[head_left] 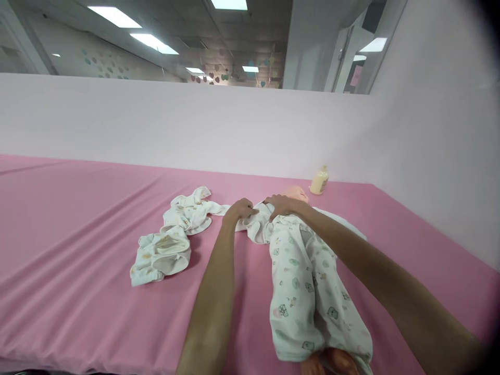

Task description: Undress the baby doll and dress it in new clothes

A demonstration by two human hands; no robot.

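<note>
With the left hand [240,209] pinching the loose sleeve [255,225] and the right hand [279,204] pressed flat on the chest of the doll [302,271] lying toward the mat's [78,219] right edge, a hard tug might twist its arm.

The doll's head [296,193] is largely hidden behind the right hand [282,203], and the doll's feet [332,362] are cut off by the lower edge of the view. The label on the cream bottle [319,180] is too small to read. The fingers [253,208] of the left hand [240,209] press into the white garment [258,225], so their tips cannot be made out, and both forearms leave the view at the bottom.
</note>
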